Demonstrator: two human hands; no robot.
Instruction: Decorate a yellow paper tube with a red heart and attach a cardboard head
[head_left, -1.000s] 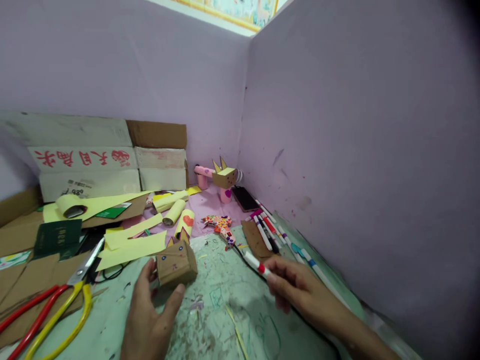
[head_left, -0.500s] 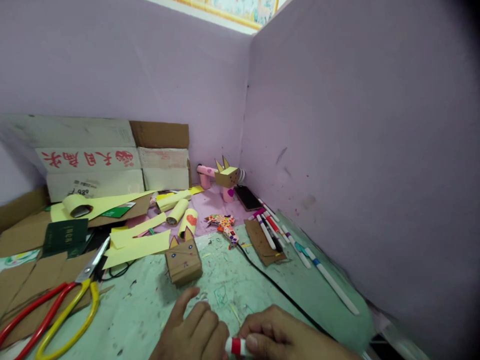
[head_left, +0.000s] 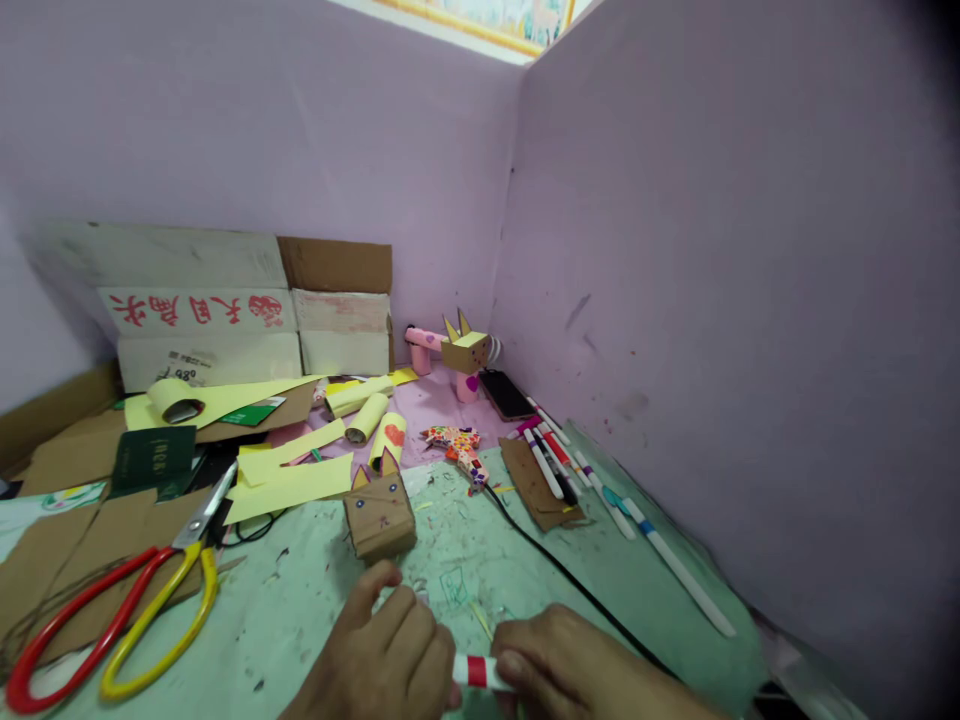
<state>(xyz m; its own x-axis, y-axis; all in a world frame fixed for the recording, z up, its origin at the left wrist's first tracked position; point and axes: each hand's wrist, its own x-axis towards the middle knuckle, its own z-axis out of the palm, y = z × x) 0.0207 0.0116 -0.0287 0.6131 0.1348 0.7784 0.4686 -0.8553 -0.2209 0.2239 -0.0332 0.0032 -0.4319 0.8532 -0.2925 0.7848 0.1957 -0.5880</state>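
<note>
A white marker with a red band (head_left: 477,671) lies level between my two hands at the bottom of the view. My left hand (head_left: 394,645) has its fingers curled round the marker's left end, which is hidden in the fist. My right hand (head_left: 562,660) pinches the right end between thumb and fingers. Just beyond my left hand sits a small cardboard box head (head_left: 381,515) with pointed ears and a drawn face.
Red and yellow scissors (head_left: 187,560) lie at left beside yellow paper (head_left: 292,488). A patterned glue gun (head_left: 461,455) trails a black cord. Markers (head_left: 679,565) and a phone (head_left: 506,395) lie along the right wall. A cardboard animal (head_left: 465,353) stands in the corner.
The view has shifted, so the table things appear slightly further right. Both hands still hold the marker, which shows a little higher, with more white beside its red band.
</note>
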